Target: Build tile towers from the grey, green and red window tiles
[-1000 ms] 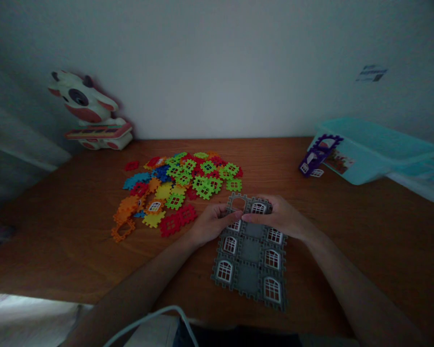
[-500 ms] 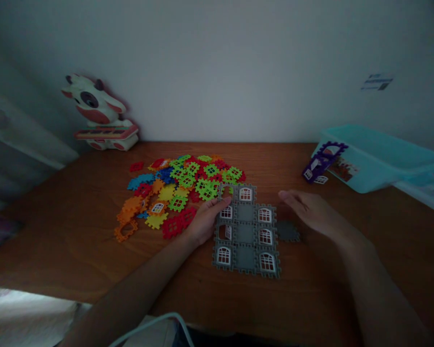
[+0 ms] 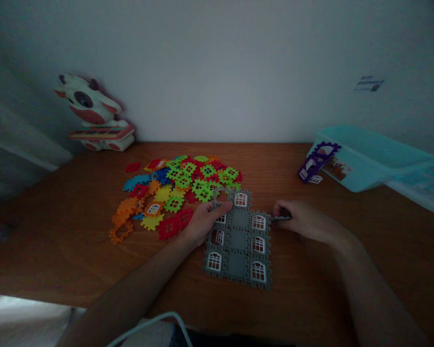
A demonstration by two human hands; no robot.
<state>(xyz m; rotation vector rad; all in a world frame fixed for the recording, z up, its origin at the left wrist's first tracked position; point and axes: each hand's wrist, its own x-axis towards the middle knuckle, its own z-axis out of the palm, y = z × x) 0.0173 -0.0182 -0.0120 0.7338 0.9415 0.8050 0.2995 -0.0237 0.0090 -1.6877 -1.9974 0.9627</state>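
A grey panel (image 3: 238, 241) of joined square tiles with white arched windows lies flat on the wooden table (image 3: 65, 241). My left hand (image 3: 204, 224) grips its upper left edge, thumb across the top. My right hand (image 3: 304, 221) is to the panel's right, fingers pinched on a single grey tile (image 3: 280, 218) held edge-on next to the panel's upper right corner. A heap of loose tiles (image 3: 173, 190) in green, red, orange, yellow and blue lies just beyond my left hand.
A cow-shaped toy (image 3: 92, 115) stands at the back left against the wall. A turquoise plastic box (image 3: 369, 156) sits at the back right, with a purple tile piece (image 3: 316, 161) leaning on it. A white cable (image 3: 148, 323) runs along the near edge.
My right hand let go of the panel, moved right to a single grey tile on the table and picked it up. The panel now lies flat, shifted slightly left under my left hand.
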